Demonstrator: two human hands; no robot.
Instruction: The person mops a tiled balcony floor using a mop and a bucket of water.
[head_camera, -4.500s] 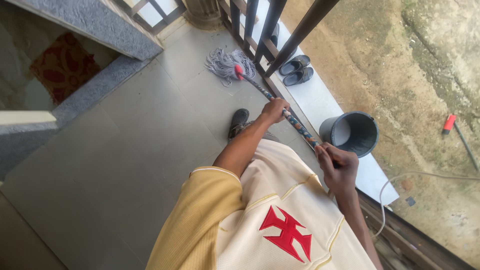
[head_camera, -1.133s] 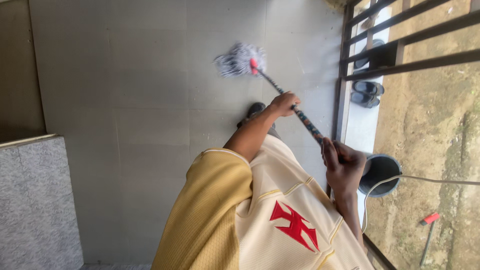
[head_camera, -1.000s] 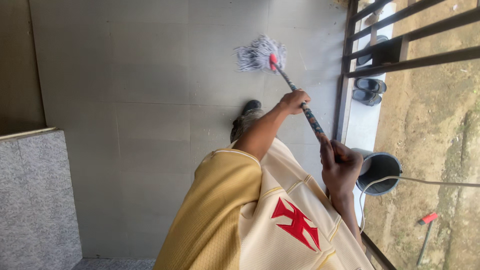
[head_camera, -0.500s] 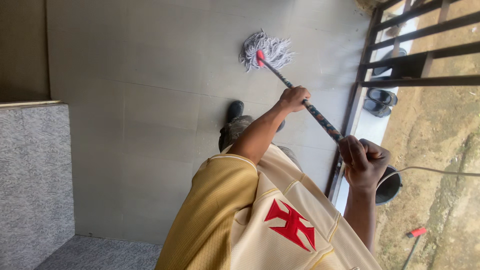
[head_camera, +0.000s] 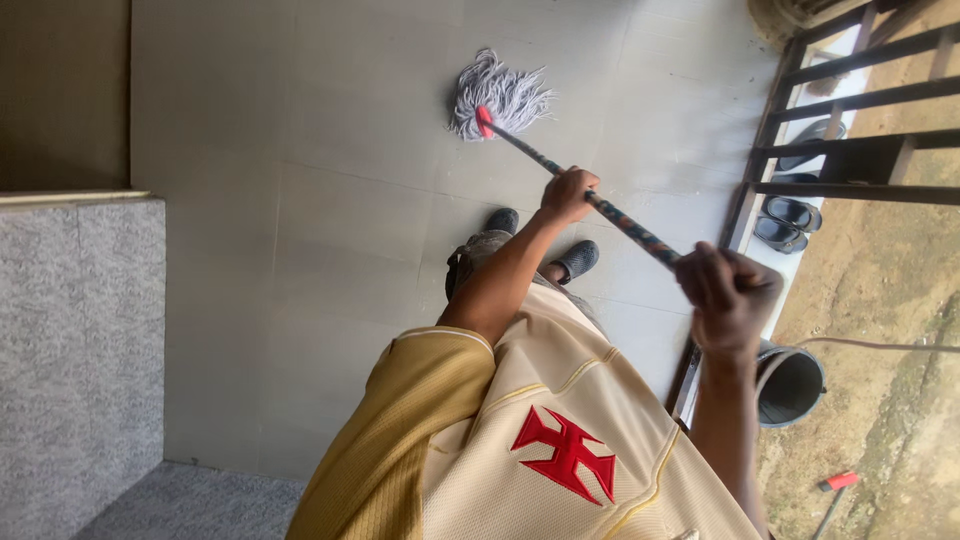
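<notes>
Both hands grip a mop handle (head_camera: 625, 222) with a dark, patterned shaft. My left hand (head_camera: 568, 194) is shut around the middle of the shaft, arm stretched out ahead. Higher up the shaft, near its end, my right hand (head_camera: 729, 293) is closed in a fist close to my body. The grey string mop head (head_camera: 498, 96) with a red collar lies spread on the pale tiled floor (head_camera: 330, 200) ahead of my feet. My two dark shoes (head_camera: 578, 260) stand on the tiles under the handle. I wear a cream and yellow shirt with a red cross emblem.
A dark metal railing (head_camera: 860, 110) runs along the right side. Pairs of dark sandals (head_camera: 790, 222) lie on the ledge by it. A grey bucket (head_camera: 789, 384) stands beyond the railing, near a red-handled tool (head_camera: 838, 484) on bare ground. A speckled grey stone wall (head_camera: 80, 350) stands at left.
The mop head has swept from beside the railing out onto the tiles and a little leftward. My right hand has pulled back closer to my body. The view has swung round.
</notes>
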